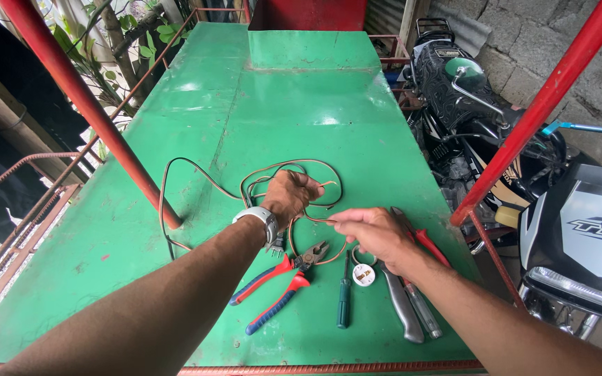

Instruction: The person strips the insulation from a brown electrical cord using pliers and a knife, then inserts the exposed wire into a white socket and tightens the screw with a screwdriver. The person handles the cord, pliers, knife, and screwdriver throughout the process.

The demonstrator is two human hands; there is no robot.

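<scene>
I'm gripping the brown wire (245, 182) in my fisted left hand (288, 197); my right hand (372, 233) is pinching its end, hiding the red-handled tool (426, 245) beneath.

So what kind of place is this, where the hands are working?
Most likely an informal outdoor repair spot or home workshop. A green metal table holds pliers and a screwdriver, the left hand grips a coil of brown wire, and motorcycles stand beside a rough block wall.
</scene>
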